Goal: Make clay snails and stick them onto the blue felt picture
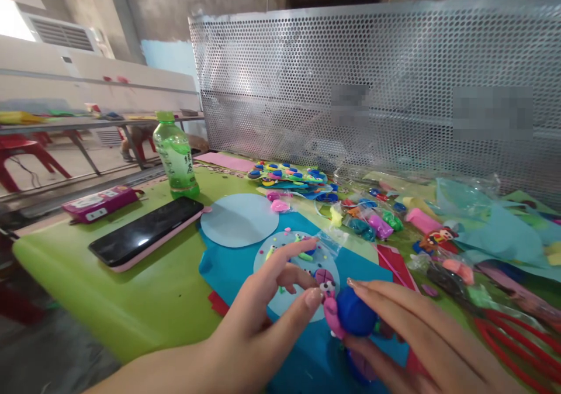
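Observation:
A small clay snail (333,318), with a pink body, white eyes and a round blue shell (357,312), is held up above the blue sheet. My right hand (421,329) grips it from the right, fingers on top of the shell and thumb below. From the left, my left hand (272,294) has its thumb and a bent finger at the snail's eyes, its index finger stretched out above. Under my hands is a pale blue paper disc (267,259) carrying small clay figures and dots. A bare pale blue disc (239,221) lies beyond it on the blue sheet (302,365).
Left on the green table (166,318) are a black phone (149,230), a purple packet (103,203) and a green bottle (175,157). Decorated discs (287,175) are stacked at the back. Bagged clay (377,221), paper scraps and red-handled scissors (517,341) spread rightward before a perforated metal panel (284,90).

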{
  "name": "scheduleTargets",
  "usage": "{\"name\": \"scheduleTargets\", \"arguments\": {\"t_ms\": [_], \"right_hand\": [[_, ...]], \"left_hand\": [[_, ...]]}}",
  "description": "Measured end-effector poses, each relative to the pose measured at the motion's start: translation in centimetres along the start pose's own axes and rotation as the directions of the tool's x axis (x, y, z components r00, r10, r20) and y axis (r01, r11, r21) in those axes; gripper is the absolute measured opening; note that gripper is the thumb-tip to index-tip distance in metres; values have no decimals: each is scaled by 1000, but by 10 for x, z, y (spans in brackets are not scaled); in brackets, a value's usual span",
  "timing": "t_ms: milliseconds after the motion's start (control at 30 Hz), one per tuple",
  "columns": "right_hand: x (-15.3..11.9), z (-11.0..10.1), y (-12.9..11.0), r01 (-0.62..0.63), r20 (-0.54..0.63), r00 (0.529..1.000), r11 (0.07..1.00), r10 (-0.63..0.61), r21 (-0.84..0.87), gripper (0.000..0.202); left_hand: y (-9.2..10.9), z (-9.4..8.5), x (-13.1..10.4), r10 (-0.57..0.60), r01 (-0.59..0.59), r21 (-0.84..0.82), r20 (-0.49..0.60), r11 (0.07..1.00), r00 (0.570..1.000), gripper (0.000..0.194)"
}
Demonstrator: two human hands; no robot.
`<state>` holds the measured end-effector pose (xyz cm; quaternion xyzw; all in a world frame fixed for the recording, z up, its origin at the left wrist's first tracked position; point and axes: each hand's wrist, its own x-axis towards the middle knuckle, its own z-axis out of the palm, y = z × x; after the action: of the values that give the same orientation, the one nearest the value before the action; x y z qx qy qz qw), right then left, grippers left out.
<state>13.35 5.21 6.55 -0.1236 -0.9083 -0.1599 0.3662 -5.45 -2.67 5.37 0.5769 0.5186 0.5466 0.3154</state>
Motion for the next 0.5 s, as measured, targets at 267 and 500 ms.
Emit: {"name": "scheduleTargets", "arguments": {"t_ms": [267,500], "right_hand": [[-5,14,4,-17,7,1000,1000,17,17,31],[-2,14,2,3,4,1000,1000,-3,14,29]], "left_hand": [[-8,1,3,104,-104,37,1,994,995,53],[-5,1,7,20,-22,97,18,995,1000,52]]}}
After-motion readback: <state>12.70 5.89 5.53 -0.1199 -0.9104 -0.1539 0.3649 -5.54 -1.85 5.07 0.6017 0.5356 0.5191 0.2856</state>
